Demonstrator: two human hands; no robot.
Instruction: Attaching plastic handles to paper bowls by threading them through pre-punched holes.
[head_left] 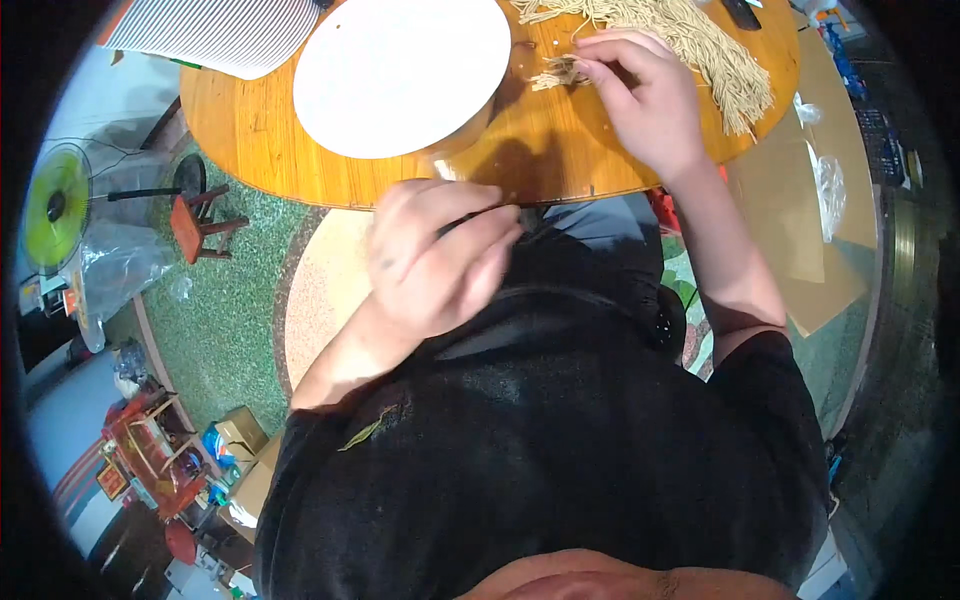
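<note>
Black short-sleeved shirt [560,440], bare forearms, a thin green-yellow sliver stuck on the shirt's left chest [366,430]

Views: one, a head-worn wide fisheye camera.
Position: on the person's head, above the dark-shirted torso.
Direction: straight down, past the chest onto the round wooden table [560,150] and the speckled floor [210,330].
Distance: close to the table's near rim; forearms enter from the lower edge.
Distortion: straight edges curve near the rim; corners are black.
Shared coverage: not applicable, single view.
</note>
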